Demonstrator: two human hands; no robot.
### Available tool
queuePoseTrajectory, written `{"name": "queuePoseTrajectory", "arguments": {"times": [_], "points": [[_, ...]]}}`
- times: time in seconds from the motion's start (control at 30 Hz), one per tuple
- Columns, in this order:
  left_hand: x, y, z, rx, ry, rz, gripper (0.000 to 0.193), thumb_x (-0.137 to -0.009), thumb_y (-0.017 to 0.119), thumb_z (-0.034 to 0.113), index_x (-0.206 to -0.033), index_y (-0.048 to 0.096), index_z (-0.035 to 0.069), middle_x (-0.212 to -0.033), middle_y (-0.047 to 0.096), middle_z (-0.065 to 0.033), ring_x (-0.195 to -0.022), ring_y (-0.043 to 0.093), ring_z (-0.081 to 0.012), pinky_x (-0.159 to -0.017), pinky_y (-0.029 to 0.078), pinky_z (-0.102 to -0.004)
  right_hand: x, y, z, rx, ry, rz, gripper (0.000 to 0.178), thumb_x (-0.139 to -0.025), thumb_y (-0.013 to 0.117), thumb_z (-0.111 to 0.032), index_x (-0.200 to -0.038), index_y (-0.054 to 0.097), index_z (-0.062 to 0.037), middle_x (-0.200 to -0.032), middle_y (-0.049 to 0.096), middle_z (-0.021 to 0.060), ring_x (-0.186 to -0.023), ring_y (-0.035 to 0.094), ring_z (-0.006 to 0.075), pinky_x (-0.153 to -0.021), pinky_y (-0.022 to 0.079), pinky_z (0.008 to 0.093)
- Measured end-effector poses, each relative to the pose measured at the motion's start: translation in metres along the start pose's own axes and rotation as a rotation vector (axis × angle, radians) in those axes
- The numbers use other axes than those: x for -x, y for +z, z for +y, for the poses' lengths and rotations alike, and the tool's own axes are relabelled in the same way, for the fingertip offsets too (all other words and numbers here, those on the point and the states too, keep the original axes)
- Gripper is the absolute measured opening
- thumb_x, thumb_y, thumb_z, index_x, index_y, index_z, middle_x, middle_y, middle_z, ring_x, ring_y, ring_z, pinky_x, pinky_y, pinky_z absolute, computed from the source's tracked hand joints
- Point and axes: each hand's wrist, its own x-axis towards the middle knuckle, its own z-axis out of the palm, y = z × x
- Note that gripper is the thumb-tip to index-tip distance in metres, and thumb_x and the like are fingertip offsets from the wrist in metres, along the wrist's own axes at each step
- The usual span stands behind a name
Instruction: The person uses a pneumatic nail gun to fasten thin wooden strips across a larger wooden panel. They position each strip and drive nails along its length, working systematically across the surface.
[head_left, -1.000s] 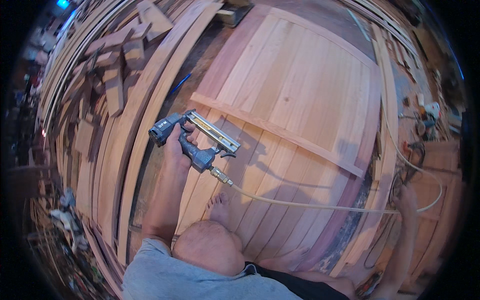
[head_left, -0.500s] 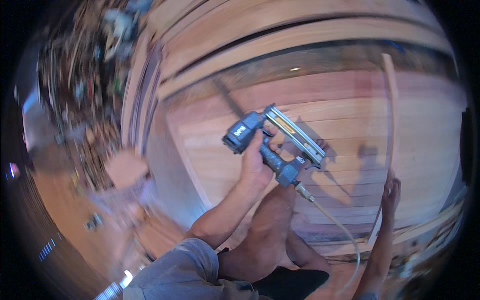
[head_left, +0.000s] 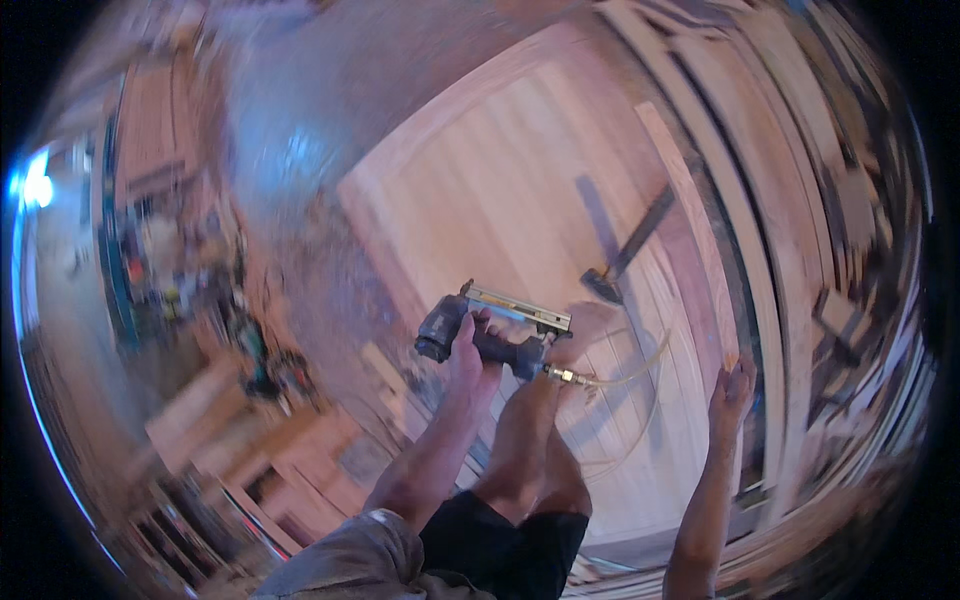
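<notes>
My left hand (head_left: pixel 470 365) is wrapped around the handle of a dark pneumatic nail gun (head_left: pixel 440 328) with a long metal magazine. A pale air hose (head_left: pixel 660 385) curves away from the gun's brass fitting. Off to the right, my right hand (head_left: pixel 735 390) is closed on the near end of a long thin wooden strip (head_left: pixel 690 200), which stretches away from me. Beneath both hands lies a large framed wooden panel (head_left: pixel 470 150) made of boards. A hammer (head_left: pixel 640 240) rests on the panel, between the gun and the strip.
Long planks (head_left: pixel 790 200) run along the panel's right side. At the left are scattered wood offcuts (head_left: pixel 200 405) and blurred tools (head_left: pixel 265 370) on the floor. A bright light (head_left: pixel 38 185) shows at the far left. My bare legs (head_left: pixel 525 450) are over the panel's near part.
My view has swung round, so the panel and planks appear turned and the hammer shows fully. Both hands keep their hold on the nail gun and the wooden strip.
</notes>
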Motion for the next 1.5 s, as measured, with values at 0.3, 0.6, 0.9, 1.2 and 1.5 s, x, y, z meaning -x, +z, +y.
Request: {"name": "queuePoseTrajectory", "arguments": {"times": [0.3,0.6,0.9,1.2,1.5], "points": [[-0.036,-0.123,-0.021,0.292,0.189,0.389,0.021,-0.092,0.081,0.012,-0.107,0.066,0.011,-0.093,0.064,0.0013,-0.065,0.054,-0.0092,-0.058,0.048,-0.027,-0.195,0.108,-0.125,-0.058,-0.74,-0.348,0.012,-0.089,0.067,0.008,-0.099,0.061,0.0036,-0.123,0.064,0.0215,-0.113,0.064,0.044,-0.097,0.053,0.0497],[-0.001,-0.188,0.061,0.302,0.453,0.562,0.029,-0.097,0.074,0.012,-0.124,0.064,0.011,-0.11,0.071,-0.0023,-0.075,0.057,-0.0096,-0.067,0.051,-0.0269,-0.232,0.195,-0.288,0.165,-0.915,-0.603,0.026,-0.089,0.063,0.0,-0.115,0.068,-0.0008,-0.123,0.064,0.0172,-0.11,0.062,0.04,-0.098,0.052,0.0487],[0.041,-0.204,0.061,0.472,0.357,0.678,0.029,-0.105,0.062,0.016,-0.134,0.059,0.015,-0.119,0.072,-0.0027,-0.079,0.059,-0.0095,-0.076,0.051,-0.0276,-0.26,0.197,-0.329,0.029,-0.9,-0.753,0.031,-0.087,0.061,0.005,-0.118,0.061,0.0033,-0.119,0.066,0.0192,-0.111,0.063,0.0401,-0.095,0.053,0.0474],[0.068,-0.174,0.027,0.43,0.423,0.877,0.032,-0.103,0.064,0.015,-0.135,0.059,0.013,-0.121,0.071,-0.0011,-0.08,0.058,-0.0091,-0.078,0.051,-0.0274,-0.307,0.235,-0.353,-0.002,-0.958,-0.953,0.026,-0.089,0.058,0.004,-0.114,0.063,0.0001,-0.118,0.067,0.0174,-0.106,0.063,0.0373,-0.095,0.052,0.044],[0.004,-0.159,0.015,-0.698,0.416,0.718,0.043,-0.094,0.076,0.016,-0.132,0.064,0.002,-0.125,0.069,-0.0089,-0.106,0.066,-0.0204,-0.088,0.053,-0.038,-0.352,0.332,-0.305,0.047,-1.108,-0.84,0.038,-0.087,0.062,0.001,-0.122,0.073,-0.0105,-0.116,0.069,0.015,-0.112,0.06,0.0373,-0.099,0.05,0.047]]}}
